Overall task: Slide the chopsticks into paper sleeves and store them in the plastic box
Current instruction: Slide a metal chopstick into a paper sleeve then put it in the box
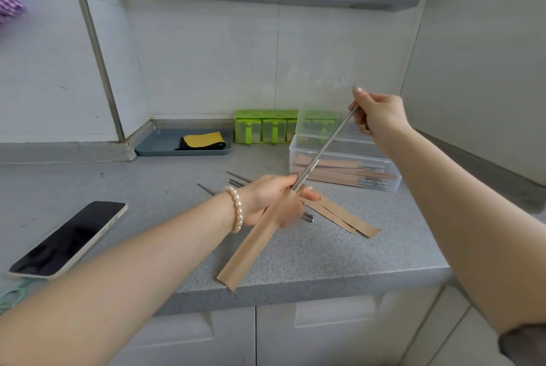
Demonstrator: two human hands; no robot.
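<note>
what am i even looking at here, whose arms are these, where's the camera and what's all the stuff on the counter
There is no machine here: these are a person's two bare arms, filmed by one wide-angle camera worn on their head, looking forward and down.

The left hand, with a pearl bracelet at the wrist, holds a brown paper sleeve at its open end. The right hand pinches the top of metal chopsticks, whose tips are at the sleeve's mouth.

On the grey counter lie more empty sleeves, loose chopsticks, and a clear plastic box holding pairs that are already sleeved. Also there: a phone, a green spice rack, and a blue tray with a yellow cloth.
</note>
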